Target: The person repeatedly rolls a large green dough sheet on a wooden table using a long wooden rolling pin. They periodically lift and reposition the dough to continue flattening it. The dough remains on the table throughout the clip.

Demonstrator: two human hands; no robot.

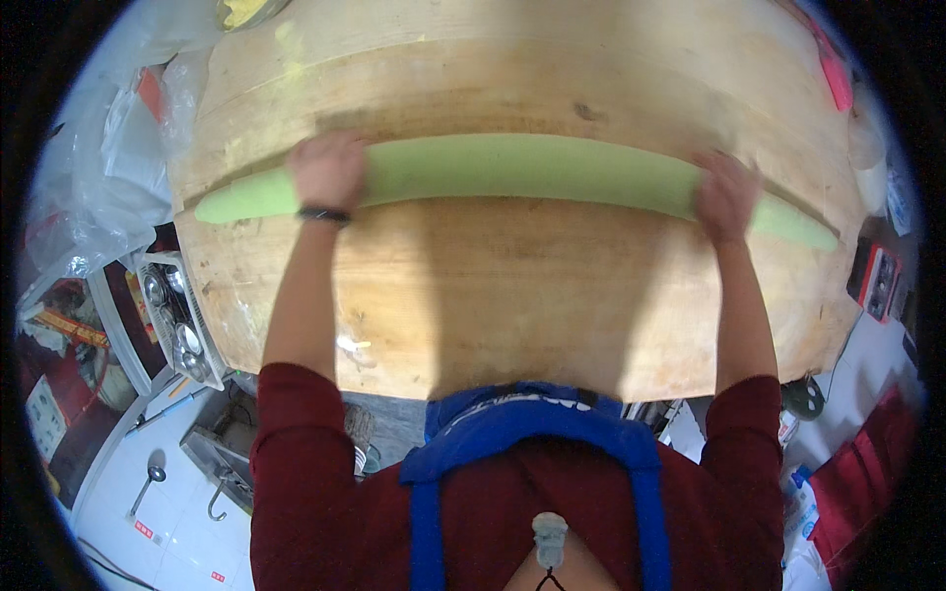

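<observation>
A long, pale-green roll of what looks like dough (532, 166) lies crosswise on a wooden work board (532, 288), and its ends taper. My left hand (329, 170), with a dark band at the wrist, is curled over the roll's left part. Over its right part sits my right hand (728, 193), fingers bent across the top. Both hands are blurred, and they cover the stretches of roll beneath them. Between them the middle of the roll shows a smooth surface.
Clear plastic bags (89, 192) lie left of the board. A white basket of metal ware (183, 319) stands at its left edge. A bowl with yellow content (247, 11) is far left. A pink-handled object (834, 70) lies far right. A ladle (151, 476) hangs on white tiles.
</observation>
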